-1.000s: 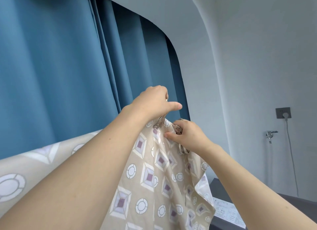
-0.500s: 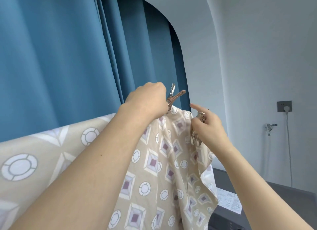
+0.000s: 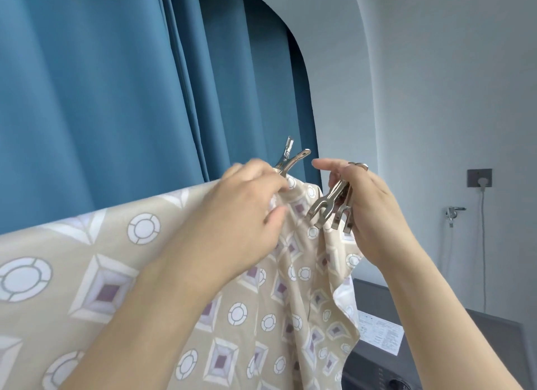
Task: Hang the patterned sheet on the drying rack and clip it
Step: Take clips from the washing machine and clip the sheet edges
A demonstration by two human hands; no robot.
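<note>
A heavy blue curtain (image 3: 101,99) in deep vertical folds filled the background to the left, ending at an arched white wall (image 3: 436,84) on the right. On that wall sat a grey socket plate (image 3: 479,177) with a white plug and cord hanging from it, and a small metal tap (image 3: 453,212) beside it. Low on the right stood a dark grey appliance (image 3: 436,346) with a printed paper label (image 3: 380,334) on its top. The patterned sheet (image 3: 130,288), beige cotton-like cloth printed with white rings and purple-centred diamonds, hung draped over its support across the lower frame; the rack itself was hidden beneath the fabric. The left forearm crossed much of the sheet and blocked part of it. The left hand (image 3: 244,212) had its fingers curled, pinching the gathered top edge of the sheet just under a shiny metal clip (image 3: 290,160), whose two flat handles stuck up in a V above the fabric. The right hand (image 3: 369,212) gripped a bunch of spare metal clips (image 3: 331,209) against its palm, forked jaws pointing down, while its index finger stretched out straight toward the fastened clip without touching it.
</note>
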